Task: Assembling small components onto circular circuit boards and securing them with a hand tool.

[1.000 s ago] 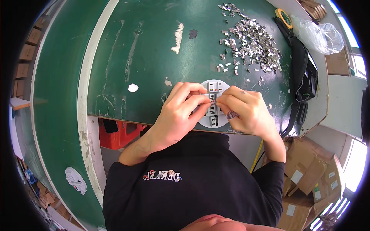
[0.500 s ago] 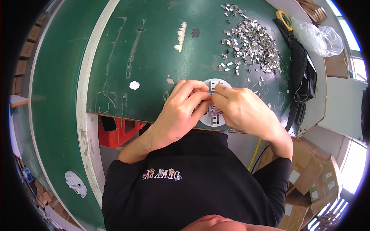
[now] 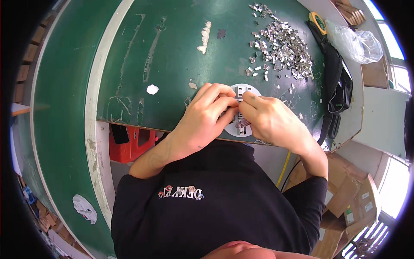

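Note:
A round white plastic disc (image 3: pixel 233 128) with raised slots lies at the near edge of the green table. Both of my hands meet over its middle. My left hand (image 3: pixel 209 110) comes in from the left, its thumb and index finger pinched together above the disc. From the right, my right hand (image 3: pixel 269 118) has its fingers closed, fingertips almost touching those of the left. Whatever sits between the fingertips is too small and covered to name. Under the right hand's fingers a pinkish, rod-like thing (image 3: pixel 244 123) shows over the disc. Small metal pieces appear seated in the disc's slots.
Many small shiny metal clips (image 3: pixel 286 49) lie heaped at the far right. Beside them are a black bag (image 3: pixel 338 82), a yellow tape measure (image 3: pixel 318 22) and a clear plastic bag (image 3: pixel 355 43). Another white disc (image 3: pixel 85 208) rests at left. A red stool (image 3: pixel 131 149) stands under the table.
The whole view has shifted slightly. Both hands stay over the disc, their fingertips still together in nearly the same place.

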`<state>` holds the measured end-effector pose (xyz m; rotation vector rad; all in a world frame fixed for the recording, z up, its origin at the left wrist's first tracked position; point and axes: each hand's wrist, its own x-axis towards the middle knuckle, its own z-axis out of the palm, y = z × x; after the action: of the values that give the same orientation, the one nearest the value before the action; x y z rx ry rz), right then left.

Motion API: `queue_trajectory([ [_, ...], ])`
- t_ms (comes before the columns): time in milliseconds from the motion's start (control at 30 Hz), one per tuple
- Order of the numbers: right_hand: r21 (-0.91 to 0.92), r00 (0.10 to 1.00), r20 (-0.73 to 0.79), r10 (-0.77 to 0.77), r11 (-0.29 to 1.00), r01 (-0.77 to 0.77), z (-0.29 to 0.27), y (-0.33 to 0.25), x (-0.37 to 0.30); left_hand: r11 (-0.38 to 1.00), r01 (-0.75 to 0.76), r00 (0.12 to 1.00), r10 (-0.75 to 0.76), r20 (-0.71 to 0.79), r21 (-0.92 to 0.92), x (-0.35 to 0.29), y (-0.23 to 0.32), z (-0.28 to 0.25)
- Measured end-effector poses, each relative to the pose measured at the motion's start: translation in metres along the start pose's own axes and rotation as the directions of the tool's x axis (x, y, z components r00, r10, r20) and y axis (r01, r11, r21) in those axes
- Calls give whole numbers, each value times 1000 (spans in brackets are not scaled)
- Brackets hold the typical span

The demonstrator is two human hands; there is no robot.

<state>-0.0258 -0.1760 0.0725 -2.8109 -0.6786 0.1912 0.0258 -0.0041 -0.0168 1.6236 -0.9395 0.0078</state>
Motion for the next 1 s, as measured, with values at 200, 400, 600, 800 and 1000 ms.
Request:
queue_trajectory([
  [200,364,942,-211,262,915,-173,1,1,-3,997,31,999,-28,40,-76,-9,0,-6],
  [400,890,779,-451,436,160,426,22,-5,-5,997,64,994,-59,96,-44,-5,7,-9],
  [600,852,721,-515,465,184,490,41,-16,3,1000,23,989,-20,144,-17,-2,2,-5],
  [800,606,472,-737,484,782,143,74,-21,8,1000,-9,986,8,168,10,-1,2,-6],
  [1000,831,655,-555,513,367,417,51,-22,9,999,-33,978,29,206,17,-3,-2,-6],
])
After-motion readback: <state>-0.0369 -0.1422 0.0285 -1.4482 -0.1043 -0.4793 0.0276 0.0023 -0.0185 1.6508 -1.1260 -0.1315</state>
